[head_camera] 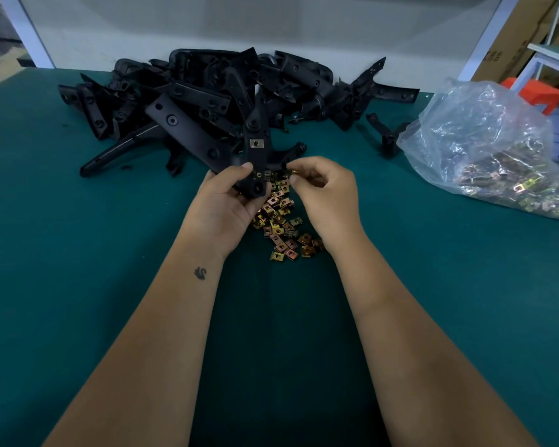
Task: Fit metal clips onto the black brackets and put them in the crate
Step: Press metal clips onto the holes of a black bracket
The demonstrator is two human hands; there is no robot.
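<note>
Black plastic bracket (256, 156) is standing upright in the left hand (226, 201), fingers curling round its lower end to steady it just above the loose clips (279, 221), while the right hand (323, 188) is pinching what looks like a clip (293, 172) beside it, ready to fit.

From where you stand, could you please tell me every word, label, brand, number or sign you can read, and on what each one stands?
Cardboard boxes at the far right: dark printed characters, too blurred to read.
Left forearm: a small dark tattoo, a figure, no readable text.
Brackets, loose clips, plastic bag, green table: no writing that I can see.
</note>
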